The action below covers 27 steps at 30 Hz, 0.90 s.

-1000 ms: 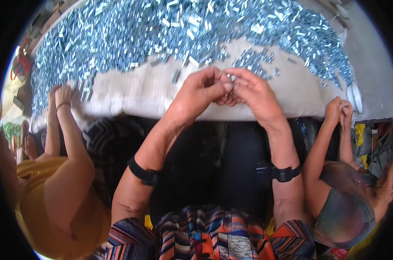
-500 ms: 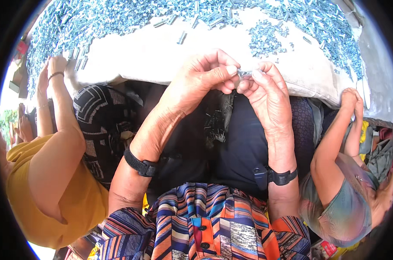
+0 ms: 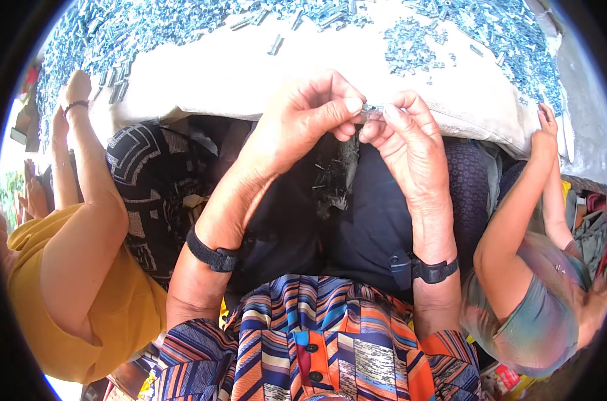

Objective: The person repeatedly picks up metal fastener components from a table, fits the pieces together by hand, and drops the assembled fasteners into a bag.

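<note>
Over the near edge of a pale cloth [image 3: 203, 80], my left hand [image 3: 300, 127] and my right hand [image 3: 414, 150] meet fingertip to fingertip. Between them is a small, shiny metal piece [image 3: 372, 109], roughly tube-shaped and held about level. Thumb and forefinger of my left hand pinch its left end. My right thumb and fingers close on the other end, hiding part of it. The nearest loose parts are a small heap of short metal pieces [image 3: 407, 50] beyond my right hand and a lone metal tube [image 3: 275, 45] farther left.
Many small metal parts [image 3: 143, 33] cover the far side of the cloth. On the left a person in a yellow top [image 3: 103, 294] reaches to the parts; on the right another person's hand [image 3: 546, 123] is at the cloth's edge. Dark scraps [image 3: 333, 180] lie below my hands.
My hands stay together, with the metal piece showing more plainly between the fingertips. The hand of the person at right has moved farther up along the cloth. The view has shifted slightly.
</note>
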Each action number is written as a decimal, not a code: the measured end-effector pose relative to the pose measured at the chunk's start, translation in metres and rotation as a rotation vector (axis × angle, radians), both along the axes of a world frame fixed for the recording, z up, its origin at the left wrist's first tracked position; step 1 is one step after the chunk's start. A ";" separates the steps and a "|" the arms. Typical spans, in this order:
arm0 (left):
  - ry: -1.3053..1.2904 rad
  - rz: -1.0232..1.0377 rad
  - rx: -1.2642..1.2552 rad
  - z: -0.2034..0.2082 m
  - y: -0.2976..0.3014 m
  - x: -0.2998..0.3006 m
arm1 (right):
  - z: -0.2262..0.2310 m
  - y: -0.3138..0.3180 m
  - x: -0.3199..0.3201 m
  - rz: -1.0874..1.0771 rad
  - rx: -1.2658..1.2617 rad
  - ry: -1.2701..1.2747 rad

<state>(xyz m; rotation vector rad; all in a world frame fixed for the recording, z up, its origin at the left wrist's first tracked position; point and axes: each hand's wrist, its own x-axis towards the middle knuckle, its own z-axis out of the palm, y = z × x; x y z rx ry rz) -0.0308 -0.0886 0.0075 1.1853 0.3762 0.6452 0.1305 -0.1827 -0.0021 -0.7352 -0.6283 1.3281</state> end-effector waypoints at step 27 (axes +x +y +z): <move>-0.088 -0.199 -0.151 0.004 -0.029 -0.010 | -0.002 -0.029 -0.027 0.164 -0.062 0.389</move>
